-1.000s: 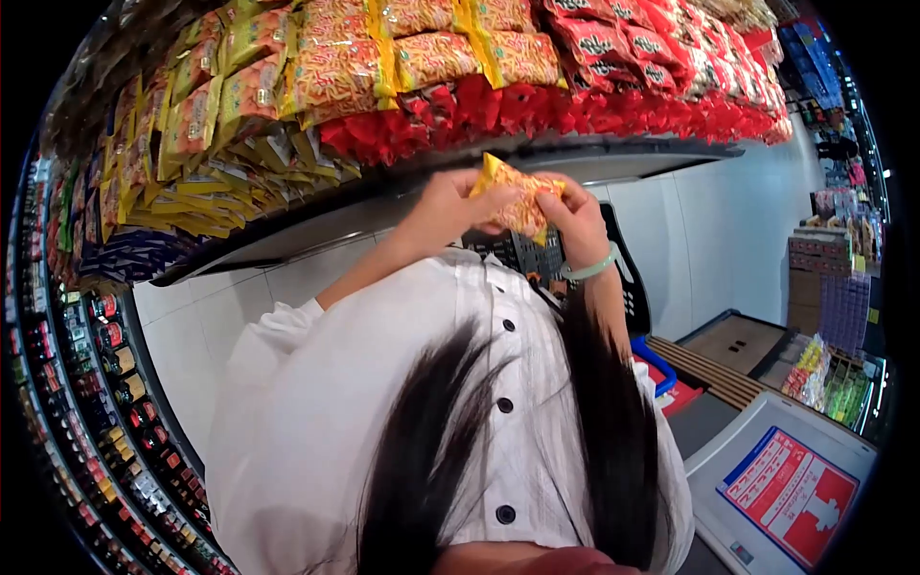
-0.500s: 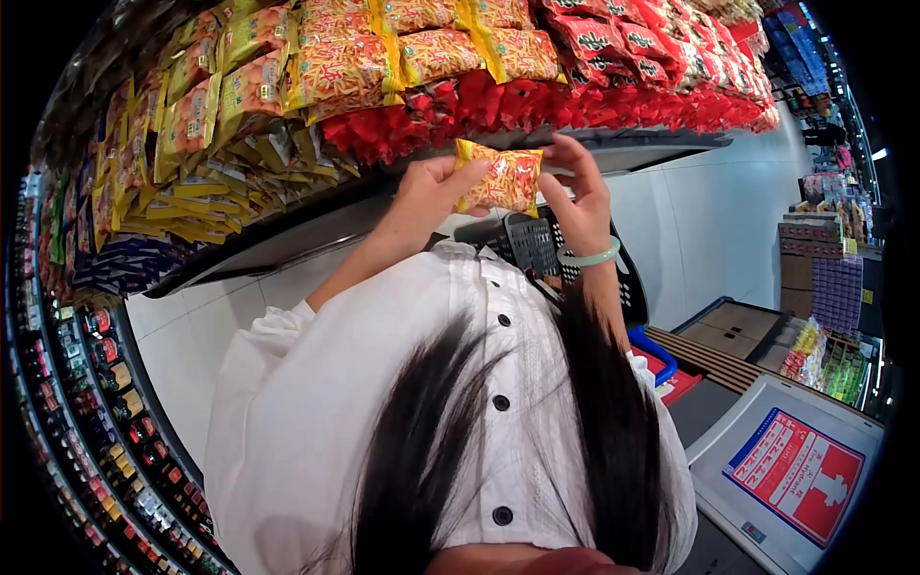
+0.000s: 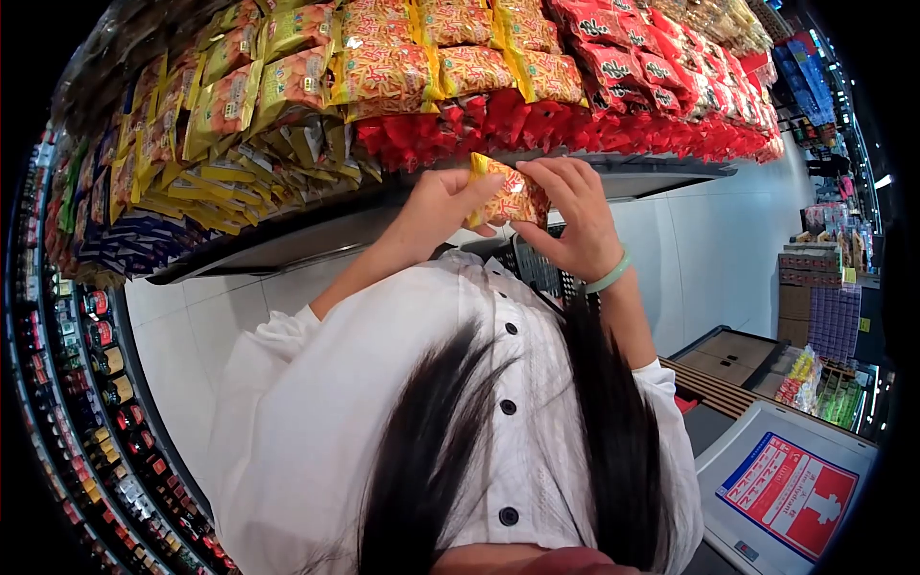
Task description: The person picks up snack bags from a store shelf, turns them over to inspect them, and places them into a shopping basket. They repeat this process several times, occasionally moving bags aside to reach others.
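Note:
A small yellow and red snack packet [image 3: 506, 195] is held between my hands, just in front of the shelf's edge. My left hand [image 3: 446, 206] pinches its left side, with the thumb across the front. On the other side, my right hand [image 3: 573, 213] has its fingers bent over the packet's right edge, and a pale green bangle [image 3: 609, 272] circles that wrist. Similar yellow and red packets [image 3: 388, 79] lie in rows on the display above. The packet's right end is partly hidden by my right fingers.
Red packets [image 3: 618, 69] fill the display at the upper right, yellow ones [image 3: 225, 101] the left. A dark basket [image 3: 541, 264] is partly visible below my hands. A sign in a frame [image 3: 791, 494] stands at lower right, and jars [image 3: 115, 359] line shelves at left.
My right hand has closed in on the packet's right side, and its fingers now bend over it. The packet has turned slightly. The display has shifted a little to the right in view.

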### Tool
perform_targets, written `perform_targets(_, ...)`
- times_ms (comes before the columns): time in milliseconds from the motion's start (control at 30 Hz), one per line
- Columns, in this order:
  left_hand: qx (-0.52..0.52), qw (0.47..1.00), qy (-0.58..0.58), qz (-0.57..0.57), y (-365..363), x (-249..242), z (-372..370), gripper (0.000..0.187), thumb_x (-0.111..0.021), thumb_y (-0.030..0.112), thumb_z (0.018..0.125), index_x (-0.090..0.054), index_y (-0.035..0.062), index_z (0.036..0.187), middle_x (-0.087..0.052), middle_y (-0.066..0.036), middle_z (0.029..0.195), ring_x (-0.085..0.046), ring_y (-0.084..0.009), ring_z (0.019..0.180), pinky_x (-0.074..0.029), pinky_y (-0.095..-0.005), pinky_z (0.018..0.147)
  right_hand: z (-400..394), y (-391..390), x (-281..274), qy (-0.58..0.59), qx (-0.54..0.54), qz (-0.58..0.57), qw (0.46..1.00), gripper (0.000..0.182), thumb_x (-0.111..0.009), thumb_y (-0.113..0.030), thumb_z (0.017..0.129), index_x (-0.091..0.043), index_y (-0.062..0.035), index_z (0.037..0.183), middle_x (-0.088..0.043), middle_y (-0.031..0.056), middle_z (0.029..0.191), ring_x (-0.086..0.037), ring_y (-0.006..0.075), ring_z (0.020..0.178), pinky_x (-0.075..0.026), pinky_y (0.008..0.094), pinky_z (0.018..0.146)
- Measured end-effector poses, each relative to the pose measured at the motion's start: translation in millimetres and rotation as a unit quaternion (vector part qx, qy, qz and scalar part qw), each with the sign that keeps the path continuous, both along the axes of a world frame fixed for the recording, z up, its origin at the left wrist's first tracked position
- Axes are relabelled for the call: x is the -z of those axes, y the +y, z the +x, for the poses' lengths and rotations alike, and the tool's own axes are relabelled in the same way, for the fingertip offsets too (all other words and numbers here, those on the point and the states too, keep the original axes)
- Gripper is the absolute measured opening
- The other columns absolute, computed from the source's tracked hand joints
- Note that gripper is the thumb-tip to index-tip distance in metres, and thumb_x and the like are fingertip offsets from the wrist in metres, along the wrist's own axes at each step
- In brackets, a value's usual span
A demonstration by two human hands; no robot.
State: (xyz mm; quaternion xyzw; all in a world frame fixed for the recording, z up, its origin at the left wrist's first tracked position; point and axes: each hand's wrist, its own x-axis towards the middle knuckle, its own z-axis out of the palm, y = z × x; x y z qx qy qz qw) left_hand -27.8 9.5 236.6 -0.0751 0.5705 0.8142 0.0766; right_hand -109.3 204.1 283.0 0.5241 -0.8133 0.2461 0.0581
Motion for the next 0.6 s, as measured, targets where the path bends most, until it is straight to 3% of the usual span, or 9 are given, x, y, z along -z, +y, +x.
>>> perform_targets(100, 0.016, 1.000, 0.009, 0.012, -5, -9, 7, 0.039, -0.054, 0.034, 0.099, -0.063, -0.0011, 0.113, -0.068, -0.006, 0.102, -0.065, -0.0114, 0.087, -0.054, -0.0269, 0.074, -4, -4, -11, -0.011, -0.027, -0.018, 0.999, 0.057, -0.077, -0.018, 0.072, -0.057, -0.0033, 0.123, -0.059, 0.0137, 0.116, -0.053, 0.0323, 0.109, -0.039, 0.0419, 0.098)
perform_targets(200, -0.018, 0.999, 0.026, -0.028, -11, -23, 14, 0.035, -0.062, 0.029, 0.095, -0.065, -0.0028, 0.109, -0.070, -0.006, 0.095, -0.067, -0.0105, 0.083, -0.055, -0.0250, 0.066, -11, -8, -27, -0.017, -0.046, -0.027, 0.998, 0.055, -0.077, -0.015, 0.071, -0.058, -0.0023, 0.122, -0.060, 0.0139, 0.115, -0.054, 0.0320, 0.108, -0.041, 0.0398, 0.096)
perform_targets(333, -0.093, 0.946, 0.178, -0.255, -35, -46, 36, 0.030, -0.070, 0.018, 0.088, -0.065, -0.0015, 0.110, -0.070, -0.008, 0.096, -0.066, -0.0116, 0.084, -0.053, -0.0255, 0.072, -33, -12, -46, -0.016, -0.053, -0.055, 0.997, 0.056, -0.076, -0.014, 0.072, -0.058, -0.0015, 0.123, -0.060, 0.0140, 0.117, -0.054, 0.0297, 0.110, -0.041, 0.0379, 0.097)
perform_targets(400, -0.140, 0.883, 0.242, -0.378, -51, -69, 47, 0.032, -0.072, 0.008, 0.085, -0.064, -0.0018, 0.114, -0.069, -0.009, 0.103, -0.065, -0.0117, 0.089, -0.050, -0.0242, 0.081, -49, -17, -52, -0.005, -0.053, -0.071, 0.996, 0.056, -0.078, -0.018, 0.073, -0.059, -0.0026, 0.123, -0.062, 0.0137, 0.115, -0.055, 0.0307, 0.107, -0.043, 0.0388, 0.095)
perform_targets(467, -0.224, 0.755, 0.338, -0.516, -68, -78, 40, 0.031, -0.075, 0.008, 0.081, -0.067, 0.0014, 0.110, -0.069, -0.010, 0.101, -0.066, -0.0167, 0.090, -0.051, -0.0266, 0.081, -65, -26, -54, -0.016, -0.056, -0.090, 0.994, 0.055, -0.079, -0.021, 0.075, -0.059, -0.0034, 0.122, -0.062, 0.0145, 0.116, -0.055, 0.0303, 0.109, -0.042, 0.0383, 0.097)
perform_targets(500, -0.228, 0.687, 0.369, -0.583, -80, -81, 34, 0.040, -0.077, 0.014, 0.080, -0.064, 0.0053, 0.117, -0.066, -0.012, 0.111, -0.065, -0.0259, 0.101, -0.050, -0.0334, 0.087, -73, -31, -52, -0.023, -0.061, -0.098, 0.993, 0.054, -0.078, -0.022, 0.075, -0.059, -0.0038, 0.123, -0.062, 0.0145, 0.116, -0.055, 0.0301, 0.109, -0.042, 0.0381, 0.097)
perform_targets(600, -0.186, 0.588, 0.387, -0.686, -95, -95, 15, 0.054, -0.077, 0.024, 0.079, -0.058, 0.0080, 0.127, -0.060, -0.013, 0.125, -0.057, -0.0322, 0.115, -0.045, -0.0404, 0.098, -88, -47, -54, -0.028, -0.081, -0.097, 0.992, 0.053, -0.077, -0.025, 0.077, -0.059, -0.0043, 0.123, -0.061, 0.0144, 0.115, -0.055, 0.0297, 0.109, -0.043, 0.0378, 0.097)
